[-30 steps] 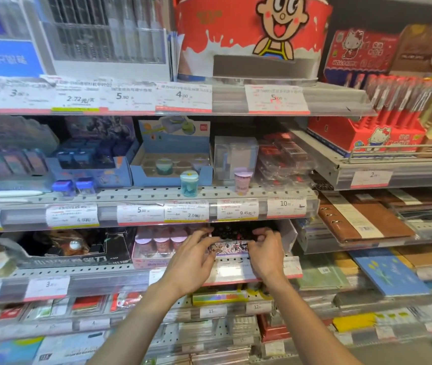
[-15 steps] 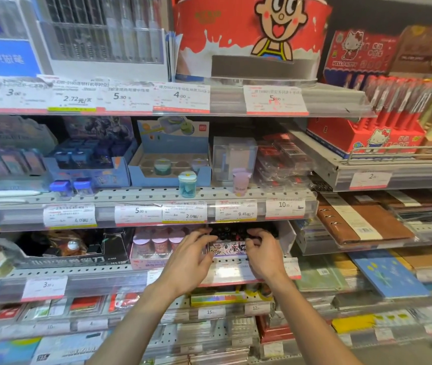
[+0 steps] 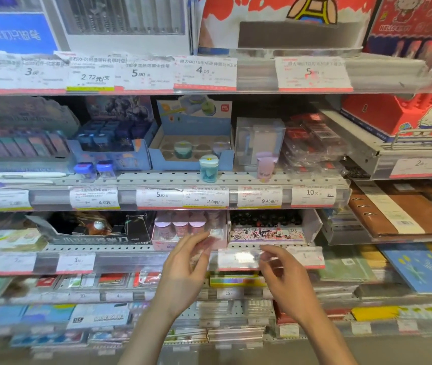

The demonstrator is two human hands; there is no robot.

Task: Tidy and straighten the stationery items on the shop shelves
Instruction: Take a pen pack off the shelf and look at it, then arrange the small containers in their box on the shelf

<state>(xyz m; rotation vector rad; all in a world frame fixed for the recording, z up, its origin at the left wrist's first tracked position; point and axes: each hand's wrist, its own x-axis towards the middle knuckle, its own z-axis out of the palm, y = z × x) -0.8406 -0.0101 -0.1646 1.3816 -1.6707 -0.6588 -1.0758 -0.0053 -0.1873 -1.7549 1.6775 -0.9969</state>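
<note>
A white display box with scribbled lettering (image 3: 266,234), full of dark-capped items, sits on the third shelf. Left of it stands a pink box of pink-lidded sharpeners (image 3: 183,227). My left hand (image 3: 186,270) hangs in front of the shelf edge below the pink box, fingers apart, nothing in it. My right hand (image 3: 283,280) is just below the scribbled box, fingers loosely curled in front of the price-tag strip (image 3: 238,259), clear of the box. The view is blurred by motion.
On the shelf above stand a loose teal sharpener (image 3: 209,168) and a loose pink one (image 3: 265,166) in front of a blue tray (image 3: 191,156). Brown binders (image 3: 404,212) and notebooks lie to the right. A black box (image 3: 99,230) sits left of the pink one.
Both hands have let go of the scribbled box and drawn back and down from the shelf. The camera has tilted downward slightly.
</note>
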